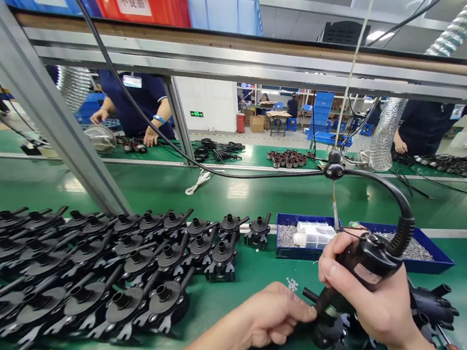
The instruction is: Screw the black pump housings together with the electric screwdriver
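My right hand is wrapped round a black corded electric screwdriver, tilted with its nose pointing down and left. My left hand is closed, thumb and index finger pinched at the screwdriver's nose; what lies between the fingertips is hidden. Under the nose sits a black plastic pump-like housing with a short spout, partly covered by my right hand. More black housings lie to the right of that hand. Small pale washers are scattered on the green bench just beyond my left hand.
Rows of similar black housings fill the left side. A blue tray with small metal parts and a plastic bag stands behind my right hand. The screwdriver's cable hangs across the view. Beyond the metal frame, co-workers handle parts.
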Motion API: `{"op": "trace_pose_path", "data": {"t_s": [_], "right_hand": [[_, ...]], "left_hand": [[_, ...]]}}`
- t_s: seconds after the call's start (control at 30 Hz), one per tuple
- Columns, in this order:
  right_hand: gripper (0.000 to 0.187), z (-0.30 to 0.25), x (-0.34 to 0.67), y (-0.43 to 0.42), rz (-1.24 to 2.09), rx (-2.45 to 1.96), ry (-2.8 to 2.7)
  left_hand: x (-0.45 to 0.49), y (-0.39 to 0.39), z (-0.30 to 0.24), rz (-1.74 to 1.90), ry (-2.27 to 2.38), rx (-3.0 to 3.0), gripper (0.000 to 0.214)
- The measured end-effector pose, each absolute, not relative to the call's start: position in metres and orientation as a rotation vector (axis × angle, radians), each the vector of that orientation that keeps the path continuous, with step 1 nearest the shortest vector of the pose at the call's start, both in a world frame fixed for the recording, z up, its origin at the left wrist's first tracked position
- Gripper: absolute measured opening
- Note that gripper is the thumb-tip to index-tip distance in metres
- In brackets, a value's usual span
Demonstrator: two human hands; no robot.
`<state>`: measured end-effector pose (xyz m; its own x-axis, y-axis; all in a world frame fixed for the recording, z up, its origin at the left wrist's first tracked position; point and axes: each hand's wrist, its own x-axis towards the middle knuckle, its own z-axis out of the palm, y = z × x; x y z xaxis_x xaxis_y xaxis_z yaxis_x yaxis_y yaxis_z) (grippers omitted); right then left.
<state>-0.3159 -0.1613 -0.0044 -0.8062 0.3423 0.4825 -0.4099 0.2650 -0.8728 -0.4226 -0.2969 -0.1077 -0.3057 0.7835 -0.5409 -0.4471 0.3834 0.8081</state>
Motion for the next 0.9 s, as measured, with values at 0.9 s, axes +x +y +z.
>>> {"op": "trace_pose_path", "data": {"t_s": [0.9], "right_hand": [[0.017, -0.009, -0.33, -0.157, 1.789, 0.124, -1.859]], "left_hand": [[-0.386, -0.289, -0.138, 1.537, 1.631, 0.384, 0.049]]}}
